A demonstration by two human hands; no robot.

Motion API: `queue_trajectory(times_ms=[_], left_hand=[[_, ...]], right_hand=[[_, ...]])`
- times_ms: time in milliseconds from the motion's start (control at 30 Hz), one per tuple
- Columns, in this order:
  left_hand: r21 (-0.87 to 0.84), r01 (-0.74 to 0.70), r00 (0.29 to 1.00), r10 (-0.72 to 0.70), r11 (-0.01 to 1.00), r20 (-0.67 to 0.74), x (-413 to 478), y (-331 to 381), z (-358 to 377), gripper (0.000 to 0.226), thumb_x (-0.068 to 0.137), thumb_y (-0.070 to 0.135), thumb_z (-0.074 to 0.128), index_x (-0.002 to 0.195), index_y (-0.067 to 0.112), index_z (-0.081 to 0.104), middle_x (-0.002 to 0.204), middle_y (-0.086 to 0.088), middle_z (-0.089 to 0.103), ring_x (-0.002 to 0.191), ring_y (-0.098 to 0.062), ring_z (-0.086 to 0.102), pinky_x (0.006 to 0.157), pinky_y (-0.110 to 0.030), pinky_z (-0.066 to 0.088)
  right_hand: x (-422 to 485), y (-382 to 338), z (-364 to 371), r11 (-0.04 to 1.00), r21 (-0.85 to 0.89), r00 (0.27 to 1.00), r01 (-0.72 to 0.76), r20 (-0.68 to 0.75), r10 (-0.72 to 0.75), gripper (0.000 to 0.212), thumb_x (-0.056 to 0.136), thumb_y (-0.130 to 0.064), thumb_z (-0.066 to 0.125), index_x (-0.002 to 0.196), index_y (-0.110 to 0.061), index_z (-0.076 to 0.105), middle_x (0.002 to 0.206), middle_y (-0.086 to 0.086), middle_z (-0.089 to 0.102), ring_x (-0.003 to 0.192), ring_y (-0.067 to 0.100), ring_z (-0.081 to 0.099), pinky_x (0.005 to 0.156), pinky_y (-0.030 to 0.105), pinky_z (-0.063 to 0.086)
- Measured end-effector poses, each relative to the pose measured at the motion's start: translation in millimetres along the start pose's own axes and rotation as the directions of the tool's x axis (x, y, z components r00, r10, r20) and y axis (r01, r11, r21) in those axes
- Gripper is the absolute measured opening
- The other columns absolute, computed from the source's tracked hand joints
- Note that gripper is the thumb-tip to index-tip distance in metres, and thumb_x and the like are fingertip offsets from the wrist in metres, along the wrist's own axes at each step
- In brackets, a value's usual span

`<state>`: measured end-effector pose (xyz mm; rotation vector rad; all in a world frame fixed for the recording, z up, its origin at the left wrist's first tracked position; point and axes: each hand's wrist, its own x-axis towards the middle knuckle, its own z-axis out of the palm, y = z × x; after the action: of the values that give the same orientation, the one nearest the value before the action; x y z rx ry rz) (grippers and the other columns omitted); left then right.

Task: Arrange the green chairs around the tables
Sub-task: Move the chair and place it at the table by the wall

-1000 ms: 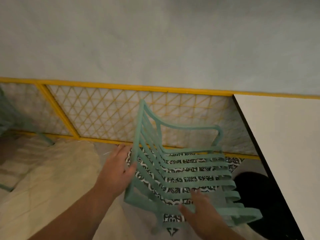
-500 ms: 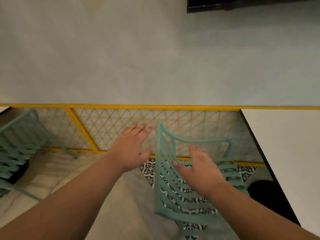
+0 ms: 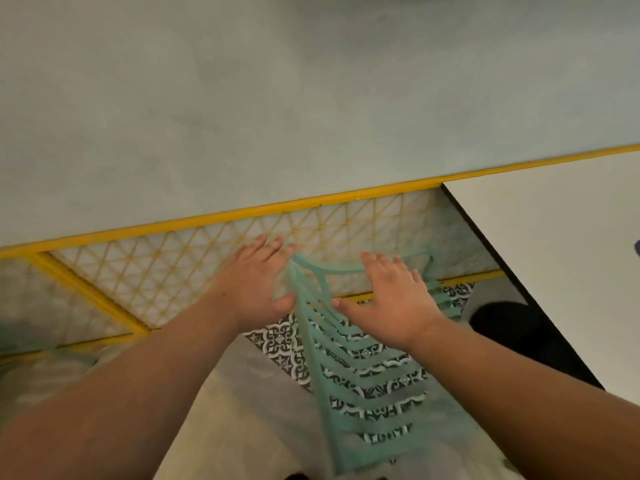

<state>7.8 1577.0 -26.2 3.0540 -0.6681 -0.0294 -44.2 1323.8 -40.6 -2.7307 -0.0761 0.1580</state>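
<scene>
A green slatted chair stands on the floor below me, blurred, with its back toward my left and its seat toward the white table. My left hand lies against the top left edge of the chair's back, fingers straight and thumb touching the frame. My right hand hovers with spread fingers over the seat and near the armrest; whether it touches is unclear. Neither hand curls round the chair.
A yellow lattice panel runs along the foot of the pale wall right behind the chair. The table's black base sits right of the chair. Patterned tiles show beneath the slats. A green blur lies at the far left.
My left hand moved right onto the chair back's top edge. My right hand shifted forward over the seat toward the armrest. The view tilted, and the second chair at left slid almost out of view.
</scene>
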Motion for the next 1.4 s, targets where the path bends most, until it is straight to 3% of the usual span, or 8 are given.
queue_trajectory(times_ms=[300,567,700,800,967,1167,1300,1400], left_hand=[[0.014,-0.362,0.931,0.361,0.932,0.045,81,-65,16,0.092,0.079,0.070,0.033,0.161,0.032,0.019,0.168,-0.002,0.021,0.155,-0.026,0.012,0.124,-0.052,0.017],[-0.035,-0.481,0.873,0.482,0.876,0.075,119,-57,40,0.092,0.081,0.075,0.031,0.161,0.035,0.011,0.170,0.004,0.012,0.156,-0.019,0.006,0.126,-0.048,0.013],[-0.058,-0.585,0.803,0.588,0.809,0.098,129,-52,63,0.090,0.082,0.077,0.032,0.161,0.040,0.007,0.169,0.005,0.014,0.156,-0.018,0.005,0.126,-0.048,0.011],[-0.068,-0.656,0.742,0.659,0.752,0.123,149,-55,70,0.091,0.081,0.080,0.031,0.160,0.041,0.008,0.169,0.006,0.016,0.155,-0.018,0.006,0.126,-0.046,0.009],[-0.029,-0.806,0.587,0.804,0.592,0.092,210,-59,64,0.092,0.080,0.079,0.032,0.160,0.038,0.015,0.167,0.003,0.025,0.154,-0.023,0.016,0.124,-0.046,0.017],[-0.075,-0.886,0.444,0.884,0.457,0.149,224,-82,87,0.090,0.081,0.078,0.032,0.159,0.038,0.016,0.167,0.003,0.025,0.154,-0.023,0.015,0.122,-0.051,0.020],[-0.109,-0.876,0.433,0.867,0.469,0.246,212,-102,123,0.086,0.084,0.079,0.032,0.159,0.039,0.017,0.166,0.005,0.025,0.154,-0.023,0.016,0.121,-0.051,0.016],[-0.072,-0.872,0.442,0.841,0.485,0.310,212,-108,151,0.084,0.085,0.084,0.022,0.155,0.038,0.034,0.160,0.006,0.038,0.150,-0.023,0.026,0.122,-0.054,0.016]], right_hand=[[-2,-37,35,0.929,0.099,0.930,-0.357,-0.055,0.363,0.118,0.071,-0.097,0.031,0.163,-0.028,0.006,0.171,0.002,0.012,0.157,0.028,0.001,0.125,0.054,0.005],[-35,-27,49,0.839,0.157,0.836,-0.521,-0.105,0.539,0.116,0.072,-0.097,0.029,0.162,-0.030,0.001,0.171,0.000,0.009,0.157,0.026,-0.002,0.124,0.050,0.000],[-42,-31,70,0.789,0.146,0.782,-0.597,-0.112,0.613,0.117,0.070,-0.099,0.026,0.162,-0.031,0.000,0.171,-0.001,0.009,0.157,0.027,-0.001,0.123,0.049,-0.001],[-43,-38,81,0.725,0.154,0.709,-0.672,-0.148,0.689,0.118,0.069,-0.100,0.024,0.161,-0.031,0.000,0.171,-0.001,0.009,0.156,0.026,-0.001,0.123,0.048,-0.001],[-25,-65,95,0.550,0.202,0.504,-0.810,-0.237,0.830,0.115,0.071,-0.099,0.026,0.162,-0.031,0.005,0.170,0.000,0.013,0.156,0.027,0.004,0.124,0.049,0.007],[3,-119,144,0.377,0.249,0.339,-0.892,-0.183,0.923,0.113,0.074,-0.096,0.031,0.162,-0.026,0.014,0.168,0.004,0.023,0.155,0.030,0.014,0.125,0.053,0.016],[-1,-142,189,0.308,0.210,0.297,-0.928,-0.082,0.951,0.110,0.075,-0.095,0.025,0.161,-0.027,0.018,0.166,0.003,0.027,0.155,0.031,0.014,0.123,0.050,0.013],[-5,-144,216,0.255,0.203,0.255,-0.945,-0.029,0.967,0.103,0.077,-0.093,0.022,0.158,-0.030,0.024,0.164,0.002,0.032,0.154,0.032,0.017,0.123,0.051,0.014]])
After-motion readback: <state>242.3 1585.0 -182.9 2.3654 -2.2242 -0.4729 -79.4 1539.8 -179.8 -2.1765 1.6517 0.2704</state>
